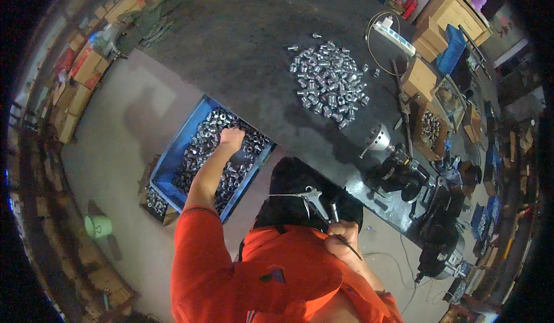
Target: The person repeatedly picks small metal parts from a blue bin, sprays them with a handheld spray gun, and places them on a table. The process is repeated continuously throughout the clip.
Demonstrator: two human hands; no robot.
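My left hand (pixel 232 137) reaches into a blue crate (pixel 168 164) heaped with small metal fittings (pixel 202 150). Its fingers curl down among the pieces; the fingertips, and anything in them, are hidden. In front of my waist, my right hand (pixel 344 235) is closed round the lower end of a silver air blow gun (pixel 313 201), whose thin nozzle points left. A short metal cylinder (pixel 334 211) sticks up beside the gun's handle above the same hand. From beneath that hand a dark hose (pixel 351 247) comes out.
On the dark workbench (pixel 242 52) lies a pile of shiny fittings (pixel 332 81). A machine with a round silver chuck (pixel 378 140) stands to the right. A white power strip (pixel 394 38) and cardboard boxes (pixel 419 78) are farther back. Below the crate sits a box of fittings (pixel 156 203).
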